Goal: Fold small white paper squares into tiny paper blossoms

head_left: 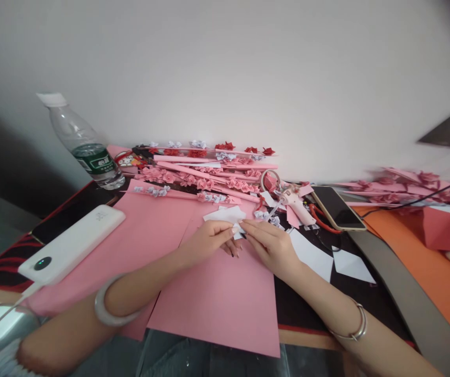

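Observation:
Over the pink paper sheets [225, 303], both hands meet at a small piece of white paper [239, 229]. My left hand [211, 238] pinches one side of it between thumb and index finger, with the other fingers curled below. From the opposite side, my right hand [270, 245] grips the same piece with its fingertips. Much of the paper is covered by the fingers, so its folds cannot be made out. Just beyond my left hand lies white paper [222, 213]. Small white paper flowers [267, 216] are close to my right knuckles.
Pink stems with paper flowers [209, 180] lie along the wall. A glue gun [297, 201] and phone [338, 208] lie to the right, near white paper [311, 254] and orange paper [425, 267]. At left are a water bottle [87, 141] and a white power bank [73, 243] with a cable.

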`<state>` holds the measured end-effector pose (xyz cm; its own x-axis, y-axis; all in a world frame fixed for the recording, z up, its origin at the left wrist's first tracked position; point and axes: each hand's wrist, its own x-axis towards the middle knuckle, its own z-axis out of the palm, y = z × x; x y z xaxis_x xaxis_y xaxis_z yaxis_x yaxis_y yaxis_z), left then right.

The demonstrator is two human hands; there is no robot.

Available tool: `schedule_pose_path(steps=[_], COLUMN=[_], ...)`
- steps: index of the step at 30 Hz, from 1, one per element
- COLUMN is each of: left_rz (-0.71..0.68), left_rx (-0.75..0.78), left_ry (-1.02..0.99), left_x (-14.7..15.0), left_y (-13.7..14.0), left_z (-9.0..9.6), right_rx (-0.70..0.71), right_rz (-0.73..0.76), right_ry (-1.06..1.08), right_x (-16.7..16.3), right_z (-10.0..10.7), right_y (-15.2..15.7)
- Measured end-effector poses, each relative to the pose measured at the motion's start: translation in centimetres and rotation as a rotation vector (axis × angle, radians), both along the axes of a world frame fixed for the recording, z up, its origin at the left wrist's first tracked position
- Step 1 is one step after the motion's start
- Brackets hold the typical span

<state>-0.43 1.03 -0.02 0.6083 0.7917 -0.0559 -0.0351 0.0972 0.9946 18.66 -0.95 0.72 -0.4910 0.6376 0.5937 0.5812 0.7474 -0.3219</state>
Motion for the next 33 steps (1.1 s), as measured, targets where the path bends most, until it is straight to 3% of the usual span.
schedule_pose_path(steps=[13,33], left_rz=[0.025,0.030], left_rx=[-0.258,-0.378], left_ry=[-0.117,-0.242], left_x=[0.07,-0.17], left_y=[0.05,0.17], left_z=[0.47,0.02], right_rx=[0.046,-0.055], right_rz=[0.054,0.176], right_ry=[0.014,-0.053], right_x=[0.33,0.24], right_z=[-0.25,0.59], right_y=[0.02,-0.11])
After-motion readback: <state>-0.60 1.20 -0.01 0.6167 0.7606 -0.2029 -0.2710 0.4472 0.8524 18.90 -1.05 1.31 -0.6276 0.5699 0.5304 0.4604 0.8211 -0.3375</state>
